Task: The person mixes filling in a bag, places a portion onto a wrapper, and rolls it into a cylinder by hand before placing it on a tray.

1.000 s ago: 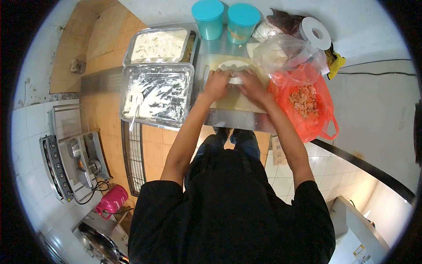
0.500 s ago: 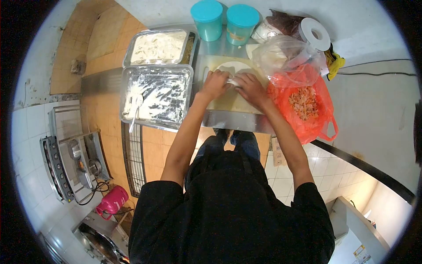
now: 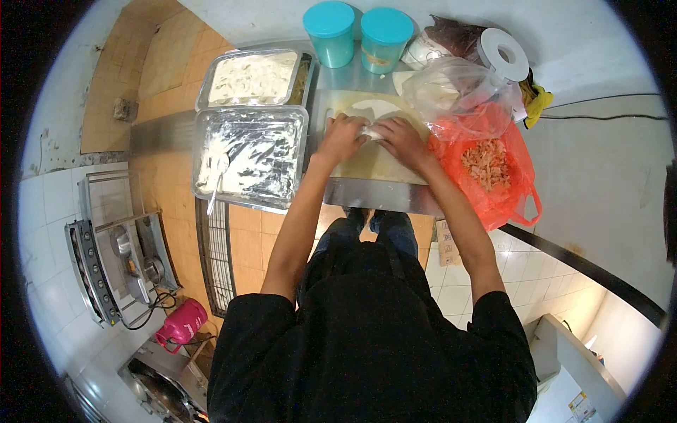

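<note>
My left hand (image 3: 343,137) and my right hand (image 3: 402,142) meet over a pale cutting board (image 3: 370,168). Between them is a small white rolled wrapper (image 3: 369,132), its ends gripped by the closed fingers of both hands. Its filling, if any, is hidden. Just beyond the fingers a pale, round wrapper sheet (image 3: 375,107) lies flat on the board. To the right, an open red plastic bag (image 3: 518,185) holds chopped orange-pink filling (image 3: 486,164). A metal tray (image 3: 303,151) smeared with white cream stands left of the board, with a spoon (image 3: 220,180) in it.
Behind that tray is another tray (image 3: 308,70) with a creamy white layer. Two teal-lidded containers (image 3: 330,42) (image 3: 385,53) stand against the wall. A clear plastic bag (image 3: 451,92) and a white roll (image 3: 504,55) sit at back right. The metal table's front edge (image 3: 381,194) is near me.
Both hands stay on the rolled wrapper, with only a slight shift of the fingers; my right fingers have moved a little to the left. The surrounding things stay in place.
</note>
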A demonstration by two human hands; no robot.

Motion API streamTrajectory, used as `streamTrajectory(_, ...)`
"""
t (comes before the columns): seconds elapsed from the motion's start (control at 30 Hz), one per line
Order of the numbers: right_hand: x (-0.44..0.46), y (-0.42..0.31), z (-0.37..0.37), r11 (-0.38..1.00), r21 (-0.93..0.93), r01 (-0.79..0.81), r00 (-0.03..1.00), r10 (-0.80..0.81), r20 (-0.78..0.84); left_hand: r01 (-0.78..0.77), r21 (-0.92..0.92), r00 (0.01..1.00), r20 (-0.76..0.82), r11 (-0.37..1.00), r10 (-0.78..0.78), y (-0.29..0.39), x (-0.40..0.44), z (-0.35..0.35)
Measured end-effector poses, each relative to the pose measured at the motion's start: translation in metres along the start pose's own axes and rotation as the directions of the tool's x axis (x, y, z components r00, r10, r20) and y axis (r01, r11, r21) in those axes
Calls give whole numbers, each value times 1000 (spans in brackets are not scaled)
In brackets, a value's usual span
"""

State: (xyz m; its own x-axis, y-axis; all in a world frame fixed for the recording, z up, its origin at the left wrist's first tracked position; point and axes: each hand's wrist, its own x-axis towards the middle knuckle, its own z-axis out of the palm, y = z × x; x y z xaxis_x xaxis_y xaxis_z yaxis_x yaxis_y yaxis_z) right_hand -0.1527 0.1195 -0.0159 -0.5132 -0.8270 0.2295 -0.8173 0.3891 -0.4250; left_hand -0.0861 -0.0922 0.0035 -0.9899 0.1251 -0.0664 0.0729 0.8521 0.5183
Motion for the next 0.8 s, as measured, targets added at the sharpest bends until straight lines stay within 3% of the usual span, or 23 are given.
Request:
streamTrajectory(0.03,2,0,-3,1000,26,18,1000,-18,6,0,0,1000,1,1000,0,2,-2,1)
streamTrajectory(0.1,2,1,-5,999,40,18,1000,-19,19,-35,6,968,-250,999,35,6,-7,7)
streamTrajectory(0.2,6,9,-4,996,81,38,999,-40,33,-6,-27,931,-366,1000,-5,23,-19,13)
streamTrajectory(0.33,8,13,-6,991,122,51,997,-58,52,-28,-8,923,-384,1000,23,18,-30,37)
streamTrajectory(0.4,9,14,-7,990,136,46,996,-55,64,-148,66,904,-396,987,162,17,-30,41)
streamTrajectory(0.47,8,12,-7,988,149,44,995,-56,77,-181,87,892,-406,980,201,16,-29,41)
streamTrajectory(0.53,3,5,-9,983,143,-114,993,107,58,-214,110,878,-415,971,241,16,-27,39)
streamTrajectory(0.8,2,13,-3,973,180,-147,987,132,93,-265,243,861,-376,933,343,12,-12,33)
